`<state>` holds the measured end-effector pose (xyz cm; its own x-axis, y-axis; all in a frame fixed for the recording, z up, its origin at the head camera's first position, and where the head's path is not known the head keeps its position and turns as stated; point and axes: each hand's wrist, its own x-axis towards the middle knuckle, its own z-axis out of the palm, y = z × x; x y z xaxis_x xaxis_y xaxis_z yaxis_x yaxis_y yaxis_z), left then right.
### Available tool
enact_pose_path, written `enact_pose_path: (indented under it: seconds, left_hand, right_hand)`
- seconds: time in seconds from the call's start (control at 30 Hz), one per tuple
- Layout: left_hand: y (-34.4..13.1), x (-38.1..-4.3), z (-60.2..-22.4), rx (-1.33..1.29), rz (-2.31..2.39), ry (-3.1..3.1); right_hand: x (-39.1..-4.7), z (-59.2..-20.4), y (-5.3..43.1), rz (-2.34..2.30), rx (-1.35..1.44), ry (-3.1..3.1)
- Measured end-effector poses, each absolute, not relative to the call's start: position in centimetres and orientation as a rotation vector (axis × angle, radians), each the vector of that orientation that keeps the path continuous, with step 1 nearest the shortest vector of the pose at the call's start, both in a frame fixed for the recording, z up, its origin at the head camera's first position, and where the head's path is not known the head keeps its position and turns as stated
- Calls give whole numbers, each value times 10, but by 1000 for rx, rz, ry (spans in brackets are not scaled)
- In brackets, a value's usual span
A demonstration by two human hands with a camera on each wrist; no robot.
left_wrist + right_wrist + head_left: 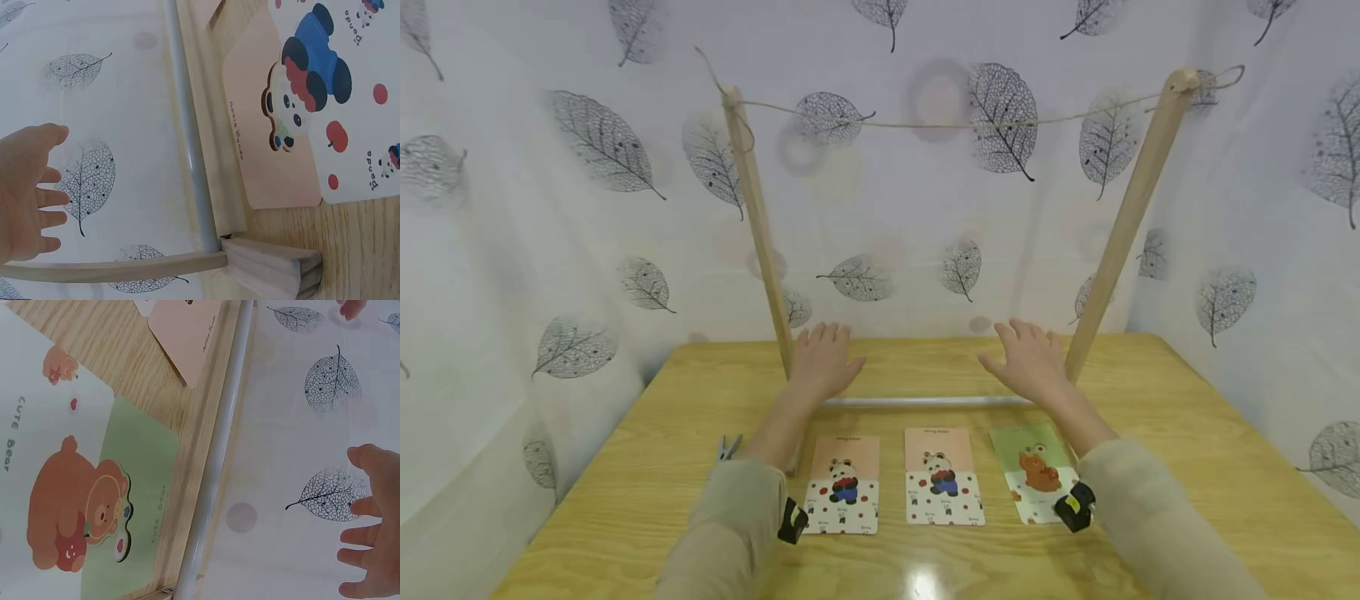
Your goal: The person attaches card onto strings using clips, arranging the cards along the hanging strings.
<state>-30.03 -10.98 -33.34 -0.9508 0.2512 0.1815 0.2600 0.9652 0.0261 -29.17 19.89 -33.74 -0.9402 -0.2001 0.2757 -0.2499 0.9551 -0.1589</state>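
Observation:
Both hands are held out flat with fingers spread, inside a wooden frame. My left hand (822,364) is beside the left wooden post (758,225); nothing is in its fingers. Near the right wooden post (1131,212), my right hand (1028,360) is likewise bare. A grey rod (925,402) joins the posts low down, and a thin string (925,125) runs between their tops. In front of the rod lie a pink panda card (844,454), a second panda card (938,450) and a green bear card (1037,454), partly covered by the right forearm and wrist camera.
Small grey pliers (727,448) lie left of the cards, partly hidden by the left sleeve (730,517). The wooden table (647,492) ends at a leaf-patterned curtain (902,217) at the back and sides.

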Motion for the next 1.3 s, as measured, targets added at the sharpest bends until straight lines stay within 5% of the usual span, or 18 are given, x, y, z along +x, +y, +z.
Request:
enact_pose_path:
  seconds: [1.3]
  left_hand:
    - [-155, -247, -322, -551, -93, -2934]
  right_hand:
    - [-247, -346, 155, 239, 813, -2582]
